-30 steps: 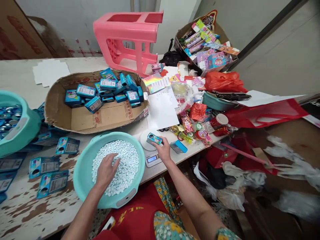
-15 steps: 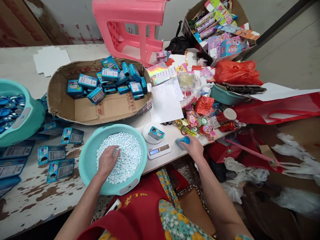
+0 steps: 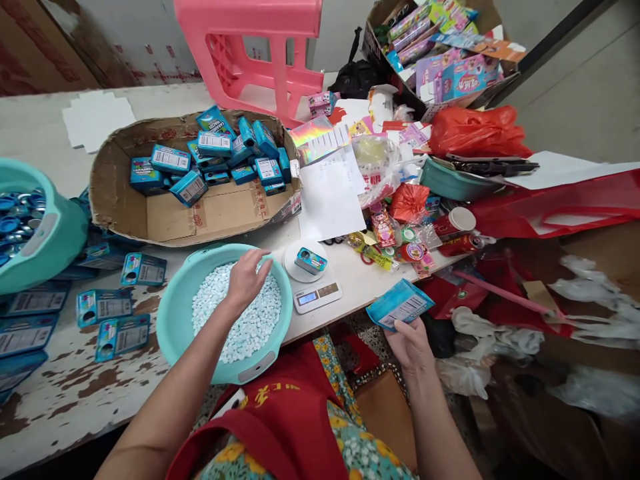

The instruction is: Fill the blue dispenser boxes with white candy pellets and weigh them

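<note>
My left hand [image 3: 246, 279] is over the right part of a turquoise basin [image 3: 173, 313] filled with small white pellet-like candies [image 3: 213, 293]. Its fingers are curled toward the thumb; what they hold, if anything, is hidden. Just beyond the fingertips, a small blue box with a round hole [image 3: 311, 260] rests on the round pan of a digital kitchen scale [image 3: 316, 297], whose display is lit. Off the table's front edge, my right hand [image 3: 411, 341] grips a flat-looking blue printed carton [image 3: 400, 304] by its lower edge, thumb on the printed face.
Behind the basin, a cut-down cardboard box [image 3: 170, 223] holds several blue boxes. More blue boxes [image 3: 123, 337] lie on the left, by a second turquoise basin [image 3: 65, 233] of blue-and-silver caps. A pink stool [image 3: 250, 17], paper [image 3: 333, 203] and mixed packets [image 3: 383, 227] crowd the back and right.
My left hand has risen from the candies and moved right and away from me, toward the scale. My right hand has come nearer with the carton, turning its broad printed face up.
</note>
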The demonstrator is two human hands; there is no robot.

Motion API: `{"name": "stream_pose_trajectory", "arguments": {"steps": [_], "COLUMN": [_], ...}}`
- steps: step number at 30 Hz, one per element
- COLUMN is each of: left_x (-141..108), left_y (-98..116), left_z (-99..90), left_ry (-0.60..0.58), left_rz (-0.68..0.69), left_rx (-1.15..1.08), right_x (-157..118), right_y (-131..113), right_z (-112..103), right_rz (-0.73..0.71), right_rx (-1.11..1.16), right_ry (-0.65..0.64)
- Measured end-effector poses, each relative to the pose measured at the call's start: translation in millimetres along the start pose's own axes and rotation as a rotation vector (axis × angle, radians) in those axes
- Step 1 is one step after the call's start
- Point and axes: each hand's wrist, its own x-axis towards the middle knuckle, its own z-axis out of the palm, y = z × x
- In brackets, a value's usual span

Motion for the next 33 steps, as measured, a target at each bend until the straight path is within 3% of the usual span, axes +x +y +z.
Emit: {"name": "stream_pose_trajectory", "arguments": {"steps": [3,5,8,10,12,15,18,21,24,27,29,33], "left_x": [22.1,21.2,-7.6,-37.7,-65.3,-87.3,-89.8,-87.3,-78.9,-54.3,-27.6,33.4], "left_y": [13.7,11.1,-8.1,-23.9,-36.9,-50.2,-61.0,-69.1,-67.0,-46.8,-22.7,31.9], "left_z": [5.4,4.6,3.5,5.2,6.5,0.3,-15.3,-25.8,-23.9,-19.7,-18.4,-6.3], "left_ry": [-0.068,-0.143,-0.417,-0.639,-0.743,-0.728,-0.66,-0.49,-0.426,-0.53,-0.587,-0.568], "left_rz": [0.027,-0.068,-0.257,-0.289,-0.263,-0.3,-0.541,-0.736,-0.801,-0.716,-0.525,-0.069], "left_rx": [0.071,0.212,0.423,0.451,0.404,0.165,-0.39,-0.917,-1.018,-0.798,-0.586,-0.176], "right_x": [-7.3,-9.7,-11.3,-10.9,-9.1,-4.6,-0.4,1.8,3.0,5.0,6.7,8.6], "right_y": [4.9,7.4,13.2,17.8,21.5,23.7,23.0,23.1,25.5,28.3,29.5,29.6], "right_z": [-0.3,-4.6,-11.8,-13.1,-10.3,-0.2,10.8,17.7,20.1,19.4,17.7,11.4], "right_rz": [0.02,0.035,0.058,0.073,0.09,0.104,0.112,0.122,0.14,0.151,0.15,0.142], "right_rx": [0.021,0.021,0.005,-0.01,-0.022,-0.028,-0.034,-0.044,-0.054,-0.062,-0.057,-0.029], "right_ry": [-0.019,0.01,0.074,0.094,0.091,0.071,0.047,0.031,0.026,0.035,0.042,0.07]}}
